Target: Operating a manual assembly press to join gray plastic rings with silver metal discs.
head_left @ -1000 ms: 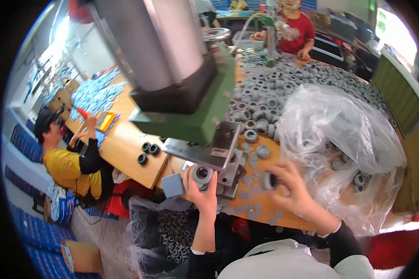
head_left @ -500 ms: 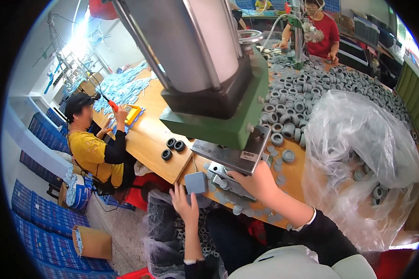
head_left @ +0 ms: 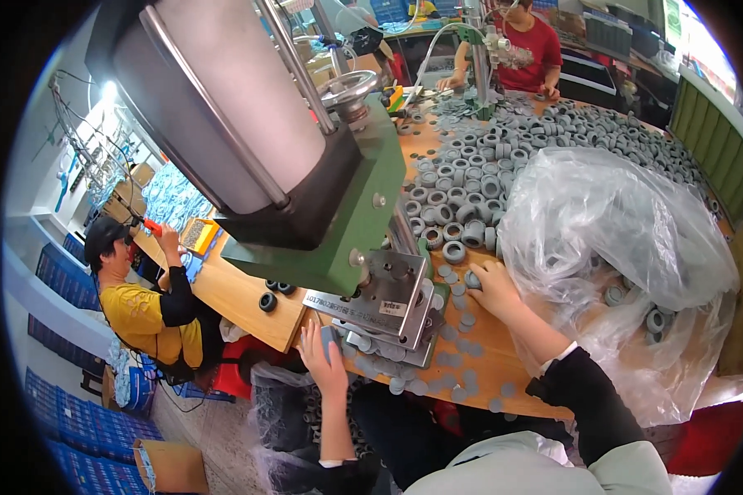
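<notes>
My right hand [head_left: 500, 294] is over the tabletop right of the press, its fingers closed round a small grey rubber ring [head_left: 473, 280]. My left hand [head_left: 324, 363] has its fingers stretched out beside a small grey square box [head_left: 330, 341] at the table's front edge; whether they touch it I cannot tell. Between the hands stands a green press [head_left: 314, 260] with a large cylinder on top. Its metal die plate [head_left: 371, 299] sits over a lower metal die [head_left: 417, 342]. Thin grey discs [head_left: 450, 360] lie scattered around the die.
A big pile of grey rubber rings [head_left: 470, 194] spreads across the table behind, partly under a clear plastic bag [head_left: 611, 214] at right. Black rings [head_left: 267, 302] lie on the left table. One person in yellow [head_left: 144, 293] works at left, another in red [head_left: 530, 54] behind.
My right hand has left the lower die and moved right, onto a grey ring on the table. My left hand is closer to the grey box. The view has shifted.
</notes>
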A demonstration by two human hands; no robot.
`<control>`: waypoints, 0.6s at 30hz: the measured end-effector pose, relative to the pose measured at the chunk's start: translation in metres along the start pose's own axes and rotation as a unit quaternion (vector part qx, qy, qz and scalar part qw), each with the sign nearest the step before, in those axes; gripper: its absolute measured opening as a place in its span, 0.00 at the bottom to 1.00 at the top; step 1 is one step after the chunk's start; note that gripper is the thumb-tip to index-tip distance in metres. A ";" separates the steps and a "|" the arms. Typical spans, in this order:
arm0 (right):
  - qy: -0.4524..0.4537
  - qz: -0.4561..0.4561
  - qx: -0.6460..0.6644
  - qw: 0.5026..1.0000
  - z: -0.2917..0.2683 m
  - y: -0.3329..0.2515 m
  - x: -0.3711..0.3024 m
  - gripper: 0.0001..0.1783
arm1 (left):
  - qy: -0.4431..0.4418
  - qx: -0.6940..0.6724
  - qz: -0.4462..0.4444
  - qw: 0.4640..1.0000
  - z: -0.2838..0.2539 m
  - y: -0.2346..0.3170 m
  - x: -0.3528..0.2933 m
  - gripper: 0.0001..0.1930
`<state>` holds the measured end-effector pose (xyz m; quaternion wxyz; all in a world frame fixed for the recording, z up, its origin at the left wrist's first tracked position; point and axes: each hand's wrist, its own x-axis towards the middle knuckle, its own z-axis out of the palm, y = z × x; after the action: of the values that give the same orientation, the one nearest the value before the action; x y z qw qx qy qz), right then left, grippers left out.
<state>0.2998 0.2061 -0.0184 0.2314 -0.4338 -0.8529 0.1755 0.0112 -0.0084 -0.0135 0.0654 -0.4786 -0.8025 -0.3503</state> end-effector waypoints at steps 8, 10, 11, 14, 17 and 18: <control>-0.029 0.122 0.500 0.857 -0.071 -0.073 -0.053 0.24 | 0.108 -0.219 0.126 0.961 -0.016 0.118 0.034 0.29; -0.044 0.101 0.510 0.853 -0.091 -0.089 -0.064 0.26 | 0.041 -0.358 -0.042 0.932 -0.006 0.131 0.045 0.22; -0.056 0.080 0.525 0.846 -0.094 -0.096 -0.067 0.28 | 0.046 -0.357 -0.048 0.932 -0.003 0.127 0.044 0.22; -0.019 -0.022 0.509 0.860 -0.085 -0.112 -0.073 0.32 | 0.162 -0.180 0.081 0.967 -0.002 0.120 0.040 0.18; 0.000 -0.073 0.524 0.848 -0.052 -0.134 -0.065 0.33 | 0.190 -0.273 -0.027 0.943 -0.016 0.116 0.006 0.18; 0.004 -0.074 0.523 0.849 -0.044 -0.141 -0.058 0.33 | 0.187 -0.243 -0.097 0.947 -0.021 0.106 -0.007 0.18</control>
<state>0.2614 0.0835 0.0746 0.4401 -0.1850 -0.6634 0.5762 0.0963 0.0048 0.0522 0.0617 -0.3253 -0.7088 -0.6228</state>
